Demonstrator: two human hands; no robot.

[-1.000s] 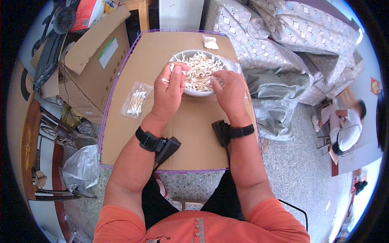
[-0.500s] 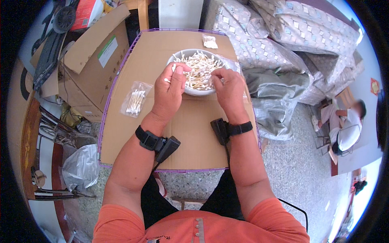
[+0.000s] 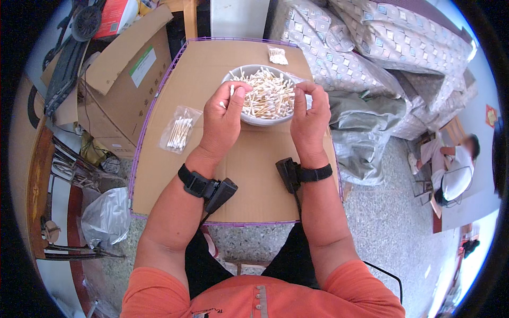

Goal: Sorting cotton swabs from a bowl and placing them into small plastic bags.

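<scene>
Pinching a few cotton swabs (image 3: 231,90) upright, the left hand (image 3: 222,119) is hovering at nine o'clock of the bowl (image 3: 260,117); the right hand (image 3: 310,114), fingers curled on a clear bag edge, is sitting at three o'clock.

A cardboard-topped table (image 3: 249,175) bears a swab bowl (image 3: 260,117), a filled bag (image 3: 180,130) and perhaps another small packet (image 3: 277,55).

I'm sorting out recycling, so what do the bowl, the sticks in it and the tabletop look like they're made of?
The round grey-white bowl looks like smooth plastic or glazed ceramic; its matte sheen leaves that open. The thin tan sticks with white tips look like wooden or bamboo cotton swabs. The brown tabletop sheet looks like plain matte cardboard, edged in purple.
</scene>
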